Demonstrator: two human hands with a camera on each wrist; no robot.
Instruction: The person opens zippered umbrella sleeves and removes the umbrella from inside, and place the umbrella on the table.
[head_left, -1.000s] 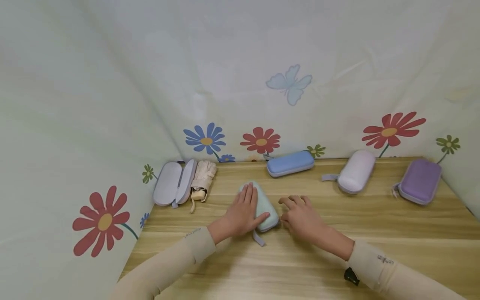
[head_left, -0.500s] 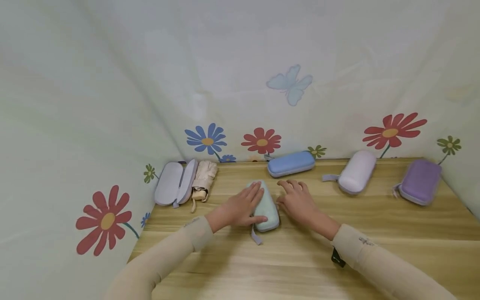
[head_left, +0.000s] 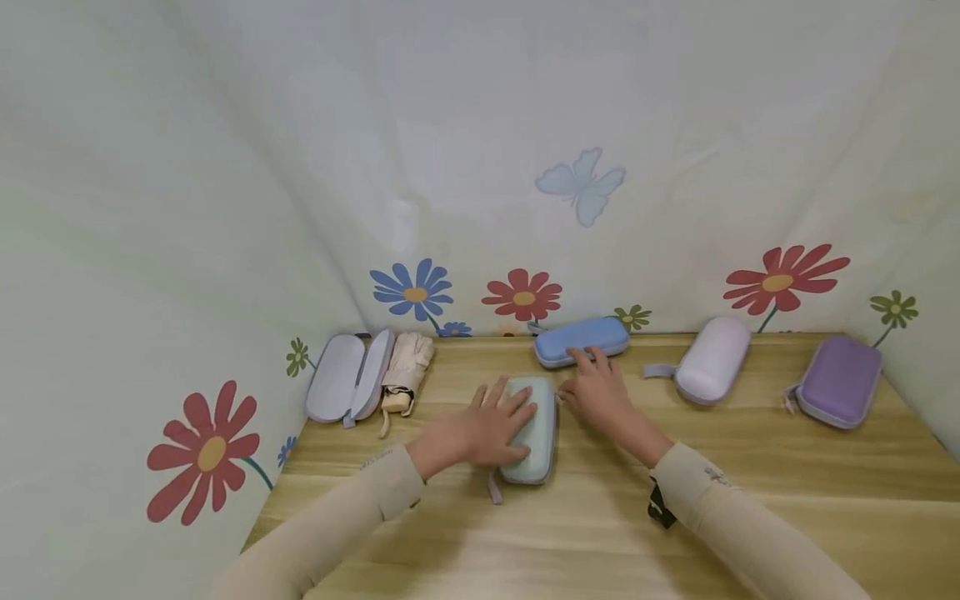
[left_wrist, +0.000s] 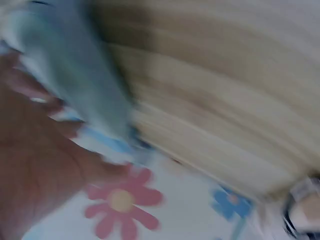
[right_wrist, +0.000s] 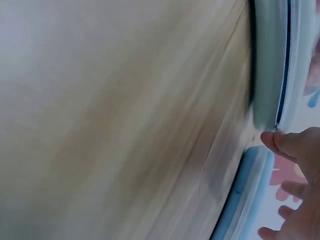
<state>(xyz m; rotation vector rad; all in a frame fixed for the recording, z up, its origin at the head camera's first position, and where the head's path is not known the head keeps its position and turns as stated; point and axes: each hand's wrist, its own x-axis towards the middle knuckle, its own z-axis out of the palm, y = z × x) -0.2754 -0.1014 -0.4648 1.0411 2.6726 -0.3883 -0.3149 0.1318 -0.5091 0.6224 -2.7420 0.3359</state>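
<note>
A mint-green zip case lies on the wooden table in front of me, its long side pointing away. My left hand rests on its lid with fingers spread. Thumb and forefinger of my right hand pinch the zipper pull at the far right corner of the case. In the right wrist view, a dark line runs along the case's side seam behind that pull. The other right-hand fingers are lifted, overlapping the blue case in the head view. A fabric loop sticks out at the near left.
At the far left, an open lilac-grey case stands beside a folded beige umbrella. A pale lilac case and a purple case lie to the right. A flowered curtain encloses the table's back and sides.
My right hand has travelled away from me along the case's right side, from its near corner to its far corner. The case has turned straighter, and my left fingers have spread.
</note>
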